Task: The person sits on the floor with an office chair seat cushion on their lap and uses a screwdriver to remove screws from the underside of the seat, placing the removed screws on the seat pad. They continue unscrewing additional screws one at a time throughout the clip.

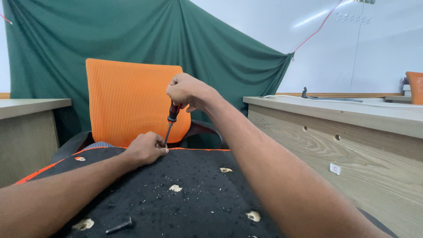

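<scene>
My right hand (187,90) is closed around the dark red handle of a screwdriver (170,123), which stands nearly upright with its tip down on a black fabric-covered chair seat base (194,194). My left hand (145,149) rests on that black surface and pinches the screwdriver's shaft near the tip. The black surface has several torn holes showing pale wood. A loose black bolt (119,226) lies on it near the bottom left.
An orange ribbed chair backrest (128,99) stands behind the seat base. A green cloth (132,31) hangs at the back. A wooden desk (352,132) is on the right, another desk (26,123) on the left.
</scene>
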